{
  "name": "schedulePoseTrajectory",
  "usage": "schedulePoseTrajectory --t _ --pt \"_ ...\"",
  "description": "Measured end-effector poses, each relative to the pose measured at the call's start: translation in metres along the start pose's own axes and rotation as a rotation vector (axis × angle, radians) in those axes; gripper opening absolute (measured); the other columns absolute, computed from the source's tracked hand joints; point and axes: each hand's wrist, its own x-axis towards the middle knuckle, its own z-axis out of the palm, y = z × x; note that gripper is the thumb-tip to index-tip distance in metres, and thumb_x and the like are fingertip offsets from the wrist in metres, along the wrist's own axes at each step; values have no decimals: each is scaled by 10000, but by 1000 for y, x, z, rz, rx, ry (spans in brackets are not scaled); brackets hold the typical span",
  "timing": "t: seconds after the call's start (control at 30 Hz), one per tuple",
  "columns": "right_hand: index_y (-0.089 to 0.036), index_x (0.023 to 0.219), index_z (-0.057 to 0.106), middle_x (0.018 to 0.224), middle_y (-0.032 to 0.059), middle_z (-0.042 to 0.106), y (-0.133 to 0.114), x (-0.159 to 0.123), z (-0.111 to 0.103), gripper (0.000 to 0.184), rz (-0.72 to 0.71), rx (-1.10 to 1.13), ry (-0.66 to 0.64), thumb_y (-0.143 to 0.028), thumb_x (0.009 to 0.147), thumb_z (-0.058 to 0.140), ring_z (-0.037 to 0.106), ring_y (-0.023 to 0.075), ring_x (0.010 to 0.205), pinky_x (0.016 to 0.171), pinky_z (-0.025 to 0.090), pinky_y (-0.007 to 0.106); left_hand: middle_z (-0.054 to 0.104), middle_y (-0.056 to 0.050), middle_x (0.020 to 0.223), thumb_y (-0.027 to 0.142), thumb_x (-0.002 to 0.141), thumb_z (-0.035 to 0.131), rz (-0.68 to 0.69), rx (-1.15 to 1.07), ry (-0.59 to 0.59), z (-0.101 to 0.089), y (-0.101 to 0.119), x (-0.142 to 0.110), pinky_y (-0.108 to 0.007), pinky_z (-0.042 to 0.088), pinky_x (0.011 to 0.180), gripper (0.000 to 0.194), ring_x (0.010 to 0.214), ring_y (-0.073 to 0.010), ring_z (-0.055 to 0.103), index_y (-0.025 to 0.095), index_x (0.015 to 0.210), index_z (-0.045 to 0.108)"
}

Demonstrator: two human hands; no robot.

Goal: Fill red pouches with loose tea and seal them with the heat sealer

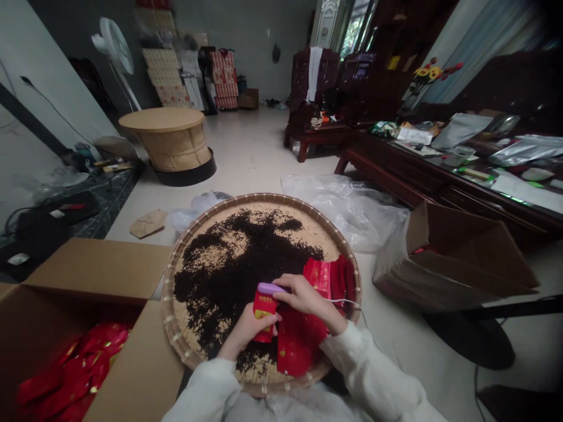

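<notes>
My left hand [253,326] is closed around a small red packet [264,302] with gold print, held upright over the round bamboo tray [170,319]. My right hand [303,293] grips a purple handheld bag sealer [269,288] with a white cord, which lies across the packet's top edge. Dark loose tea leaves [246,258] are spread over the tray's woven bottom. Beside my right hand, a stack of red packets [317,275] leans at the tray's right side. More flat red packets [299,346] lie beneath my right wrist.
On the left, an open cardboard box [97,258] contains several red packets [79,372]. Another open carton [400,269] stands right of the tray. Clear plastic sheeting [343,205] covers floor behind it. A black round stand base [470,340] and the cord [345,300] are at right.
</notes>
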Motion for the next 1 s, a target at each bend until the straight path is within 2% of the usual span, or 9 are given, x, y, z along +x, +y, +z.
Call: schedulePoseTrajectory --t 0.27,0.47,0.57,0.7,1.0 --pt "-177 899 708 816 37 659 -3 -3 -1 150 -47 10 20 -290 875 612 590 171 766 677 408 237 722 -109 692 635 628 708 12 -139 -32 -1 -7 0 -237 462 414 550 420 -143 602 109 778 645" --pt "-168 886 702 799 32 645 -5 -3 0 149 -50 22 19 -275 881 600 580 164 752 664 394 234 719 -104 670 717 678 601 -5 -211 -39 -4 -10 1 -244 447 402 659 405 -156 601 97 899 623" --pt "-173 943 698 828 37 651 -4 -2 2 159 -25 26 21 -280 875 603 579 165 753 664 396 238 723 -98 676 768 698 519 -43 -268 -55 -7 -15 4 -244 441 400 737 415 -166 613 91 971 622" --pt "-174 1003 685 856 45 657 -3 1 3 189 -24 31 41 -285 866 615 579 173 772 679 401 248 729 -105 695 777 761 402 -124 -316 -107 -10 -21 6 -250 451 433 757 439 -168 627 90 982 633" --pt "-164 827 657 747 18 590 -8 0 1 184 -87 10 29 -301 908 566 534 150 716 642 362 236 739 -121 741 776 778 367 -164 -349 -124 -11 -23 7 -263 460 449 790 464 -183 641 82 1044 634"
